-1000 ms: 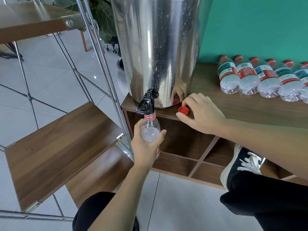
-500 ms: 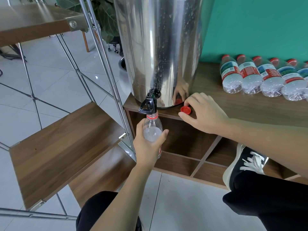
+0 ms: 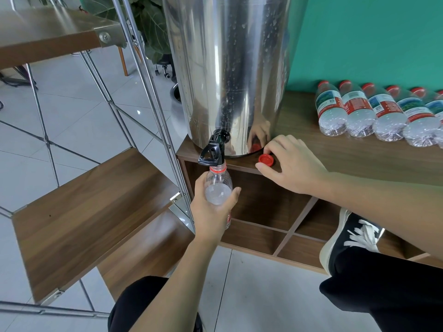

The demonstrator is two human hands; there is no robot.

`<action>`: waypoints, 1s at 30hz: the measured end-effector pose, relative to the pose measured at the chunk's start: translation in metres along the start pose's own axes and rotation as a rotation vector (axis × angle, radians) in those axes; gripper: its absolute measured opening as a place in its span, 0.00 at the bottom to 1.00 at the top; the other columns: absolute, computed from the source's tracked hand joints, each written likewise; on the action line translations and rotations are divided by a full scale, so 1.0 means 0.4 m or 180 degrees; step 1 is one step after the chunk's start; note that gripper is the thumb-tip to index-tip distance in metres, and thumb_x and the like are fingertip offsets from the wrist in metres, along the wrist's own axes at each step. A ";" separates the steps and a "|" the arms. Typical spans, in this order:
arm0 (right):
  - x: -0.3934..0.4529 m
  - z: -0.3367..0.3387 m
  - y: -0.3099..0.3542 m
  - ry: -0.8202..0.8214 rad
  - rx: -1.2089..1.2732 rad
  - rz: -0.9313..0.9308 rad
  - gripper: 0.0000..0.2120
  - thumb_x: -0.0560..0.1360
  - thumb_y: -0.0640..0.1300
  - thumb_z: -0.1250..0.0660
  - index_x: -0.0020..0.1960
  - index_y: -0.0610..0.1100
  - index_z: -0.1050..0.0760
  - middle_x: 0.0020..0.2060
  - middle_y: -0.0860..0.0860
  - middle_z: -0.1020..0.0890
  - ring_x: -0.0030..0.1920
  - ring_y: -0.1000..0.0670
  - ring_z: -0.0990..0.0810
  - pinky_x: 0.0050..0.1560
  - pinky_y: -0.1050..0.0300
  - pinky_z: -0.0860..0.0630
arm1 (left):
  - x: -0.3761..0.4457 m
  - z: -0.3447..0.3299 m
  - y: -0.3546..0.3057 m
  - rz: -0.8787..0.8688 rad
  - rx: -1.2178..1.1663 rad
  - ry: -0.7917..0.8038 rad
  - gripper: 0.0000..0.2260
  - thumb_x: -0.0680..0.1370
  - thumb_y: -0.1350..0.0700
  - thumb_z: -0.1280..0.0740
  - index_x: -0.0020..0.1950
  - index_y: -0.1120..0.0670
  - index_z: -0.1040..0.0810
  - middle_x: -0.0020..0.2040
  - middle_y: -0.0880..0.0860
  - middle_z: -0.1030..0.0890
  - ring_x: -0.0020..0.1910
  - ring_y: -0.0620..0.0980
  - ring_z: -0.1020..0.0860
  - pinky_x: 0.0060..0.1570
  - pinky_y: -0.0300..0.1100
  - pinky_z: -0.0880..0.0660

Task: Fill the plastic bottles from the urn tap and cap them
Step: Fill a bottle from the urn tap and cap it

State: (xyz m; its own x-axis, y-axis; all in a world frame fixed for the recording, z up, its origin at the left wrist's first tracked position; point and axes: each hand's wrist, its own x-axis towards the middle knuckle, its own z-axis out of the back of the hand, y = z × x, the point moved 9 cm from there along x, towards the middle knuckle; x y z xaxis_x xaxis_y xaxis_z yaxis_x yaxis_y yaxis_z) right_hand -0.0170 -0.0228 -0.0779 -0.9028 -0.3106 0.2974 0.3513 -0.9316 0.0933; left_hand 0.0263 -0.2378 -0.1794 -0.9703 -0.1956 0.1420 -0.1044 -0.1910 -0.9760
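Little differs from half a second ago: the left hand (image 3: pixel 211 212) still grips the clear plastic bottle (image 3: pixel 218 188) with fingers and thumb curled round its body, the open neck with its red ring held right under the black tap (image 3: pixel 212 152) of the urn (image 3: pixel 230 73), and the right hand (image 3: pixel 291 164) still has thumb and forefinger at the red cap (image 3: pixel 265 158), which lies on the cabinet top (image 3: pixel 335 156) just right of the urn's base; whether they pinch the cap or only touch it cannot be told. Only the view has crept slightly. The urn is a tall cylinder of polished steel, beaded with droplets and mirroring the right hand and cap low on its wall. The bottle is thin, ribbed and transparent, with water visible inside. The cabinet is dark wood-grain laminate with open square compartments below the urn. To the urn's right, well apart, a row of capped bottles (image 3: pixel 374 113) lies side by side against the teal wall (image 3: pixel 371 39), bases toward the camera, labels red, white and green. Left of the urn stand wood-grain shelves (image 3: pixel 84 212) on thin chrome rods.
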 end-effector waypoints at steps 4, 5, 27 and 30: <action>-0.001 -0.001 -0.001 0.0013 0.0025 -0.0010 0.22 0.79 0.64 0.42 0.58 0.48 0.24 0.55 0.52 0.23 0.56 0.49 0.26 0.60 0.48 0.27 | -0.001 0.000 -0.005 -0.0040 0.0022 -0.0006 0.35 0.71 0.44 0.19 0.74 0.43 0.31 0.66 0.40 0.23 0.65 0.39 0.25 0.60 0.31 0.30; -0.001 -0.001 -0.001 0.0003 0.0025 -0.0007 0.22 0.79 0.64 0.42 0.58 0.48 0.24 0.54 0.52 0.23 0.56 0.49 0.26 0.60 0.48 0.27 | -0.001 0.001 -0.005 -0.0052 0.0032 -0.0012 0.35 0.71 0.45 0.19 0.73 0.43 0.31 0.65 0.40 0.23 0.64 0.37 0.25 0.58 0.28 0.30; -0.001 0.002 -0.008 0.0002 0.0213 -0.0009 0.22 0.78 0.66 0.40 0.57 0.49 0.24 0.54 0.54 0.24 0.56 0.51 0.27 0.60 0.50 0.28 | 0.000 -0.003 -0.006 -0.0012 0.0038 0.0033 0.34 0.71 0.45 0.20 0.72 0.39 0.33 0.62 0.31 0.27 0.62 0.28 0.28 0.53 0.21 0.33; -0.001 0.003 -0.008 0.0029 0.0221 -0.0016 0.22 0.77 0.66 0.40 0.57 0.49 0.24 0.54 0.55 0.24 0.56 0.51 0.27 0.60 0.50 0.28 | -0.001 -0.003 -0.006 -0.0019 0.0058 0.0031 0.33 0.71 0.44 0.20 0.71 0.37 0.34 0.61 0.29 0.27 0.61 0.27 0.29 0.54 0.23 0.33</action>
State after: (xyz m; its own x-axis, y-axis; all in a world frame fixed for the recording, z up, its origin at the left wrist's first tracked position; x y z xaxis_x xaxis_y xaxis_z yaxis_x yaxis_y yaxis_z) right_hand -0.0172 -0.0196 -0.0770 -0.9066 -0.3081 0.2883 0.3630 -0.9178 0.1607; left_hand 0.0265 -0.2361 -0.1774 -0.9718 -0.1850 0.1463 -0.1064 -0.2096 -0.9720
